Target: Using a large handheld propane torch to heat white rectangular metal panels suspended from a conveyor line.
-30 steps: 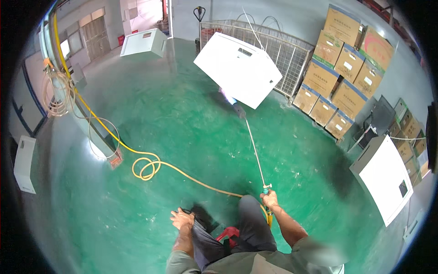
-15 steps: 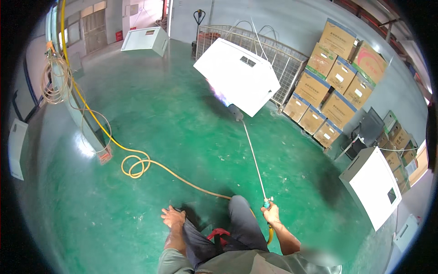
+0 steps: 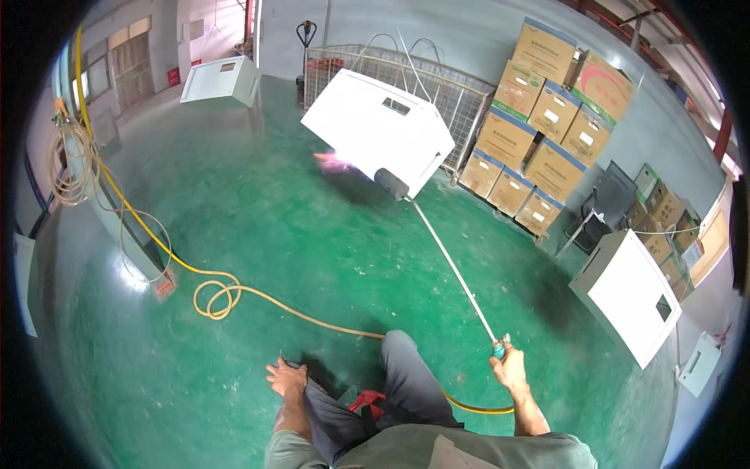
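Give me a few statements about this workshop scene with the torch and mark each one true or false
1. The right hand grips the long torch wand. True.
2. The left hand holds the yellow hose. False: it rests on the person's knee, apart from the hose.
3. A pink flame shows under the white cabinet. True.
4. The floor is red. False: it is green.
5. Cardboard boxes are stacked by the wall. True.

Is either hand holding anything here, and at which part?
The right hand holds the long thin white torch wand at its near handle end; its far dark nozzle flames by the white metal cabinet. The left hand holds nothing, resting on the knee.
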`<state>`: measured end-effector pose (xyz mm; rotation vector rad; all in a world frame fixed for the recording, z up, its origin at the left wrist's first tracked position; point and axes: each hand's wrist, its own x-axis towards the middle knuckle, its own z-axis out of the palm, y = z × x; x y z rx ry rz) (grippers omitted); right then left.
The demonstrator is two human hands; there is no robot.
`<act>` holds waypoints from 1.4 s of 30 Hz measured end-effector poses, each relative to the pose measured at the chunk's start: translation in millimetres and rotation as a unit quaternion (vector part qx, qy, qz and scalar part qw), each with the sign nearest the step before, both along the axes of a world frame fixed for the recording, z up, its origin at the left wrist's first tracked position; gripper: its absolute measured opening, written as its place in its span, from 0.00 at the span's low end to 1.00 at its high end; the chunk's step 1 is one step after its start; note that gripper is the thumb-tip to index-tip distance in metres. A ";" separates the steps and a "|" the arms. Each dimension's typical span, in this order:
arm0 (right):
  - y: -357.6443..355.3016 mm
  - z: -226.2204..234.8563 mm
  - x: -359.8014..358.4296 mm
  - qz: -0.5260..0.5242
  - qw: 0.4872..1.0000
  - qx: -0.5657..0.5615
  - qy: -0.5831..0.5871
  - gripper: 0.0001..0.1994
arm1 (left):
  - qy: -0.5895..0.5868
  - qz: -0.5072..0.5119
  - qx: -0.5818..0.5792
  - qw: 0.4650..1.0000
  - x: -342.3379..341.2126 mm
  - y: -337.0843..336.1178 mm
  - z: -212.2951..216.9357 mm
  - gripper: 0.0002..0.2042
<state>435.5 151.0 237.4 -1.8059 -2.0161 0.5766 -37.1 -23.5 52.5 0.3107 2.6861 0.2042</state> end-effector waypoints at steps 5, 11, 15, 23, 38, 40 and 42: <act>16.1 33.3 18.2 -0.042 0.997 0.057 -0.013 0.22 | 0.011 -0.001 0.006 1.000 -0.6 -4.7 -3.0 0.42; 26.7 68.6 31.2 -0.068 0.990 0.125 -0.014 0.17 | 0.004 -0.006 -0.003 1.000 -0.6 -3.4 -2.1 0.42; 19.5 78.9 33.0 -0.080 0.989 0.121 0.011 0.17 | -0.003 -0.004 -0.003 1.000 1.5 -1.3 -1.7 0.42; -7.6 118.5 13.0 -0.047 0.993 0.054 -0.092 0.21 | 0.000 -0.005 0.001 1.000 -1.5 -4.9 -4.8 0.43; 121.6 220.1 -63.5 0.058 0.924 0.245 -0.288 0.17 | -0.013 -0.003 -0.008 1.000 -1.4 -4.2 0.0 0.41; 143.6 230.3 -75.5 0.042 0.926 0.250 -0.281 0.17 | -0.011 -0.001 -0.009 1.000 1.1 -2.7 7.8 0.41; 167.1 238.8 -84.8 0.056 0.919 0.283 -0.270 0.16 | -0.003 -0.001 -0.010 1.000 0.8 -2.7 7.2 0.40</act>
